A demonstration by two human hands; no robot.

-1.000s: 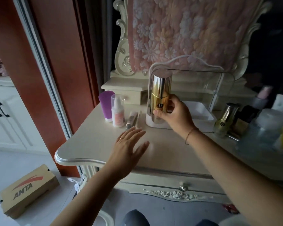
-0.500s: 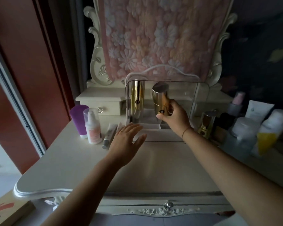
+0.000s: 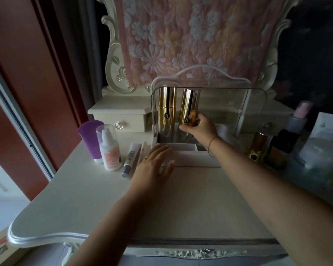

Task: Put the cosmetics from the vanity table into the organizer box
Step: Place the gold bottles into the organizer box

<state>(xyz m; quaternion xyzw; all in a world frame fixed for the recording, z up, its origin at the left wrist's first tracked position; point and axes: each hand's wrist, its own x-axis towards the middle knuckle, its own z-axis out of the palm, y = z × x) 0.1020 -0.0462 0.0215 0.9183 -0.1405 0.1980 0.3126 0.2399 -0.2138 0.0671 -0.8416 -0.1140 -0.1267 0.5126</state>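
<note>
A clear-lidded white organizer box point(image 3: 198, 162) stands at the back middle of the vanity table point(image 3: 190, 204). One gold bottle point(image 3: 166, 110) stands upright in its left rear section. Beside it, a second gold bottle point(image 3: 188, 106) is inside the box, with my right hand point(image 3: 200, 127) shut around its lower part. My left hand point(image 3: 154, 167) rests open, fingers spread, against the box's front left corner. Left of the box stand a purple tube point(image 3: 91, 139) and a white pump bottle point(image 3: 110, 148); two slim tubes point(image 3: 132, 158) lie flat beside them.
Right of the box crowd a gold-capped bottle point(image 3: 259, 144), a dark jar point(image 3: 280, 148), a clear tub point(image 3: 315, 152), a pink-capped bottle point(image 3: 300, 116) and a white tube point(image 3: 325, 127). A small drawer unit point(image 3: 121, 116) sits behind left. A cloth-draped mirror point(image 3: 190, 39) rises behind.
My right hand has carried the gold bottle from in front of the box into it, beside the first gold bottle. My left hand slid forward to the box's front corner. The camera moved closer.
</note>
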